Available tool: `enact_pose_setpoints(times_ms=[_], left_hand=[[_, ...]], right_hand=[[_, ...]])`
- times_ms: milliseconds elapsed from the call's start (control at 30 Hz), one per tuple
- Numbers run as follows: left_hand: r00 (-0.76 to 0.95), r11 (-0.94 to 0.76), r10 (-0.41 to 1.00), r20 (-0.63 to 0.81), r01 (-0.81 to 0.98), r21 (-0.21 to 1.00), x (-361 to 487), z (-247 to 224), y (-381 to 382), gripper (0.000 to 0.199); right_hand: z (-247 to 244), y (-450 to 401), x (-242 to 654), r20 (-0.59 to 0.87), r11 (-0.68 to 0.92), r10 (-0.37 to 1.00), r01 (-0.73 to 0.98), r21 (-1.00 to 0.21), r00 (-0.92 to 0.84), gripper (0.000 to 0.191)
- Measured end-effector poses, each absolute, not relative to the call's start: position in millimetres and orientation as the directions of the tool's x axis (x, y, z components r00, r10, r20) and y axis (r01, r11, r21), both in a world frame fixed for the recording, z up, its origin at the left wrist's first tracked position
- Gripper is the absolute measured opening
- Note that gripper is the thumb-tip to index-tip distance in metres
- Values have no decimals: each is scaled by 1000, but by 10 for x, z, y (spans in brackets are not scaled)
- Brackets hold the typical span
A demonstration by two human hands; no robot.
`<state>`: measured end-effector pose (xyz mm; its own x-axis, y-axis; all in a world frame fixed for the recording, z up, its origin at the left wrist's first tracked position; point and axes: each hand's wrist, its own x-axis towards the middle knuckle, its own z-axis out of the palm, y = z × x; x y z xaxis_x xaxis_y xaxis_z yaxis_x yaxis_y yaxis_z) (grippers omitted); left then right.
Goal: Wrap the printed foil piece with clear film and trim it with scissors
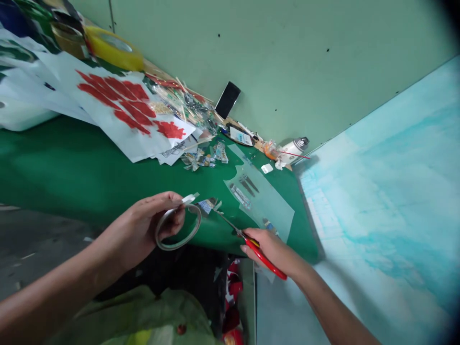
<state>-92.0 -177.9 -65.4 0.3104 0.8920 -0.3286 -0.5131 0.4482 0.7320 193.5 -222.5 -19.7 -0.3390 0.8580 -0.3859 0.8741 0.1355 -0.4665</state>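
Tape roll (197, 224) in grip of left hand (147, 218); printed cutout (207, 206) between the hands, nearer the left, over green desk (136, 177); right hand (270, 247) holds red-handled scissors (265, 261), long axis slanting forward-left, tips at the cutout.

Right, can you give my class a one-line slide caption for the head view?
Left hand holding a tape roll, right hand gripping red-handled scissors, at a green tabletop.

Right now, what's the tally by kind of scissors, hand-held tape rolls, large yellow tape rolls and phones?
Scissors, in the right hand: 1
Narrow tape roll, in the left hand: 1
Large yellow tape roll: 1
Phone: 1
Total: 4
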Motion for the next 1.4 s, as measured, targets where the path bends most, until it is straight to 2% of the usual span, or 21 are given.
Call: enact_pose_setpoints(times_ms=[133,233,300,433,600,733,900,1033,1200,1400], left_hand=[[298,417,909,-291,-622,663,-915,-541,-1568,9],[308,429,903,-301,-709,560,-805,-594,-1439,8],[292,419,906,-307,-728,543,-714,-657,-1421,8],[160,296,951,-264,-719,629,-596,-753,-1497,8],[116,223,974,-193,-632,743,-545,-825,-1566,7],[78,211,975,-210,-643,736,-531,-851,-1544,7],[52,195,975,-218,-672,714,-525,-825,-1537,7],[28,167,979,-204,-688,706,-502,-802,-1553,9],[-3,155,975,-221,-700,697,-484,-791,-1562,10],[-14,144,979,-205,-667,731,-469,-757,-1594,14]], right_hand=[[-226,-2210,1956,-371,165,861,881,-443,-348,9],[-263,-2206,1971,-353,189,866,886,-425,-354,8],[-290,-2215,1977,-345,198,868,888,-416,-355,7],[-338,-2254,1992,-346,193,876,903,-385,-335,7],[-384,-2307,2014,-375,163,875,915,-368,-306,14],[-392,-2376,2040,-398,136,868,913,-385,-297,29],[-389,-2470,2086,-361,131,875,875,-466,-323,30],[-374,-2494,2092,-342,137,881,867,-479,-328,30],[-359,-2514,2083,-356,138,880,886,-443,-315,36],[-303,-2565,2092,-400,107,883,935,-338,-245,41]])
